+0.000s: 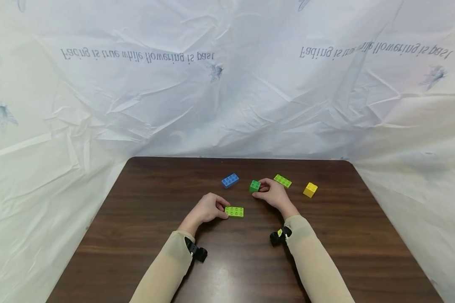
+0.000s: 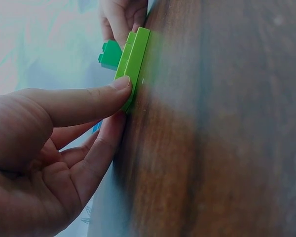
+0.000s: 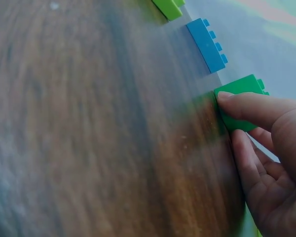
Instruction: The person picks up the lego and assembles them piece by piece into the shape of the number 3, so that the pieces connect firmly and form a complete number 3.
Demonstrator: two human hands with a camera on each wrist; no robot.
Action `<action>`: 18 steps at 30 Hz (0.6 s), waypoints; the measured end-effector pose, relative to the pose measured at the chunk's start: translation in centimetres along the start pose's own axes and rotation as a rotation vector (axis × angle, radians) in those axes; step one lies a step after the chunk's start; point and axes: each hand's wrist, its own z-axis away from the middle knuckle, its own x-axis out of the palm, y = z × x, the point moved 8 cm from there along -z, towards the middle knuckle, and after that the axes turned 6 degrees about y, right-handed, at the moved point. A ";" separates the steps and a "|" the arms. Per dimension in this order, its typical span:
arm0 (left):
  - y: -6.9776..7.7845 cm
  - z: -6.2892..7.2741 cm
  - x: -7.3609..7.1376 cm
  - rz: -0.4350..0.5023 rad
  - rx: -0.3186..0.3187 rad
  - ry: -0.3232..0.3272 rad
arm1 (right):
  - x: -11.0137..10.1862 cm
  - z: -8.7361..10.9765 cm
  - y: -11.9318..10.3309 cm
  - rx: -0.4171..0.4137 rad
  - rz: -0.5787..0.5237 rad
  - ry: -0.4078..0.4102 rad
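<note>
My left hand (image 1: 208, 208) pinches a lime green eight-stud brick (image 1: 235, 211) by its left end, thumb on the near side. In the left wrist view this lime brick (image 2: 138, 52) is low over the table; whether it touches the wood I cannot tell. Farther back and to the right, my right hand (image 1: 274, 195) holds a smaller dark green brick (image 1: 254, 187) between thumb and fingers. The right wrist view shows the thumb against one side of that dark green brick (image 3: 242, 85), studs facing up, at the table surface.
A blue brick (image 1: 230, 180) lies left of the dark green one. Behind the right hand is a second lime brick (image 1: 282, 181), with a yellow brick (image 1: 310, 190) farther right. The brown wooden table (image 1: 144, 219) ends at a back edge before a white printed sheet (image 1: 227, 105).
</note>
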 end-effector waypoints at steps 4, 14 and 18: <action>0.1 0.0 -0.1 -0.004 -0.001 0.003 | -0.1 -0.1 0.0 0.000 -0.002 0.008; 0.1 0.0 -0.1 -0.002 -0.009 0.000 | 0.0 0.0 0.3 0.018 -0.014 0.004; 0.1 0.0 -0.1 0.000 -0.013 -0.002 | 0.0 0.0 0.4 0.020 -0.026 0.003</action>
